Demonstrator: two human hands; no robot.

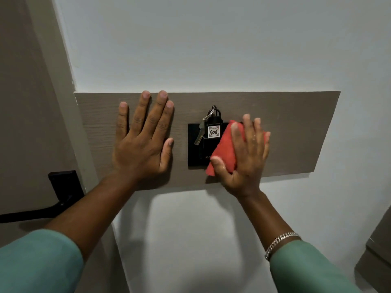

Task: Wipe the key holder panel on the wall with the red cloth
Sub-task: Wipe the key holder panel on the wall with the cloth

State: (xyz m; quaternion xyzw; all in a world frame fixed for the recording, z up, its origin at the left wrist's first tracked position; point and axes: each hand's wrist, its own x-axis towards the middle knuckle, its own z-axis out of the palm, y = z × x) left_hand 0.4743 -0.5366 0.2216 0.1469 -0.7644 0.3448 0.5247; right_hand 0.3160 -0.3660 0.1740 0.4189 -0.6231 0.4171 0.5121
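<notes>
A long grey-brown wooden panel [296, 132] is fixed across the white wall. At its middle sits a black key holder [193, 153] with a key and a black tag marked 406 [213, 131] hanging from it. My right hand [246, 157] presses a folded red cloth [223, 149] flat against the right part of the black holder. The cloth hides that side of it. My left hand [142, 138] lies flat on the panel's left part, fingers spread, holding nothing.
A beige door [27, 102] stands at the left with a black lever handle [61, 193]. White wall [211, 43] surrounds the panel. A brown furniture edge [378, 246] shows at the lower right.
</notes>
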